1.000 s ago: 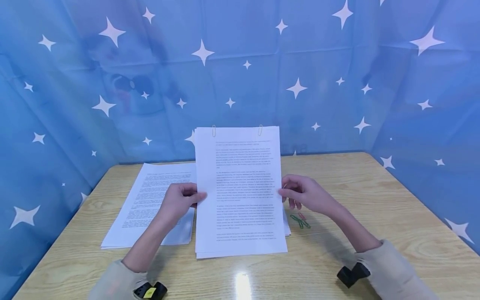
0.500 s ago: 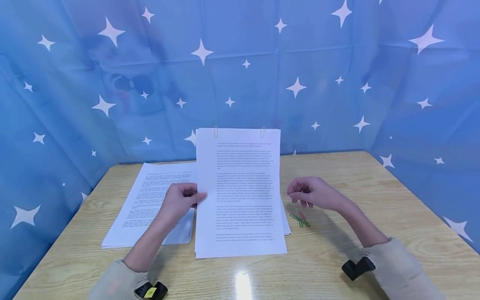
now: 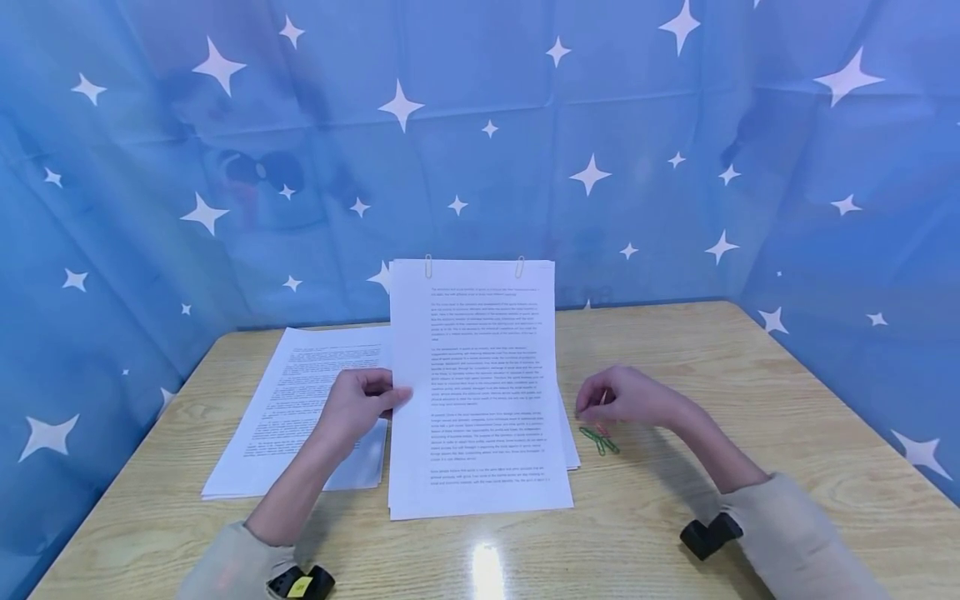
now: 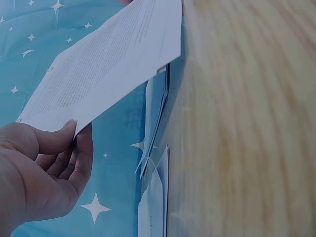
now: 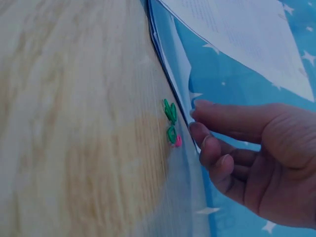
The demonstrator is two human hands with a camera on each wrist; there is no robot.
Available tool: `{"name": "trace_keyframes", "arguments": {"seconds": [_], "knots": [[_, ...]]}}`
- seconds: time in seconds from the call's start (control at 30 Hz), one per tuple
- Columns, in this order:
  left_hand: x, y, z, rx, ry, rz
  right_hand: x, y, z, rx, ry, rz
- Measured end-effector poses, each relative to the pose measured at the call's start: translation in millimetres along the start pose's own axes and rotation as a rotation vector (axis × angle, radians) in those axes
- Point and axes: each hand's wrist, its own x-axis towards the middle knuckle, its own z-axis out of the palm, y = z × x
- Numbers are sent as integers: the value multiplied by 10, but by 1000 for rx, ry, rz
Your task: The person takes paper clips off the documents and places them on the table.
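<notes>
My left hand (image 3: 360,406) pinches the left edge of a sheaf of printed paper (image 3: 487,375) between thumb and fingers, holding it raised and facing me. Two pale paper clips, a left one (image 3: 428,266) and a right one (image 3: 520,267), sit on its top edge. To the right of the sheaf, my right hand (image 3: 633,397) hovers with loosely bent fingers and nothing seen between them. Just below its fingertips several loose paper clips lie on the table: green ones (image 3: 600,442) and a pink one (image 5: 178,141), partly covered in the head view.
A stack of printed sheets (image 3: 300,400) lies on the wooden table (image 3: 187,542) at the left. More paper (image 3: 568,433) shows from behind the held sheaf's right edge. A blue curtain (image 3: 480,158) with white stars hangs behind the table.
My right hand has let go of the sheaf's right edge, moved right, then lowered toward the loose paper clips. The left hand keeps holding the sheaf almost in place.
</notes>
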Motion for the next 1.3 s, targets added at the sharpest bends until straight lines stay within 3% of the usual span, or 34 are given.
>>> {"name": "trace_keyframes", "arguments": {"seconds": [0.2,0.37,0.57,0.73,1.0,1.17,1.3], "knots": [[-2,0,-4,-5,-4,-5,-4,-10,11,-25,-21,-13],[-5,6,5,0,-10,-24,-8,-41,0,-35,14,-11],[-16,-2,22,2,-37,-17,-1,-91,-44,-35,207,-46],[-14,-17,45,26,-75,-1,-10,-166,-95,72,375,-89],[-39,-24,62,108,-156,47,1,-276,-106,176,570,-179],[-53,-29,55,129,-227,101,-21,-342,-86,211,661,-218],[-55,-32,60,149,-260,112,-35,-372,-71,237,674,-195]]}}
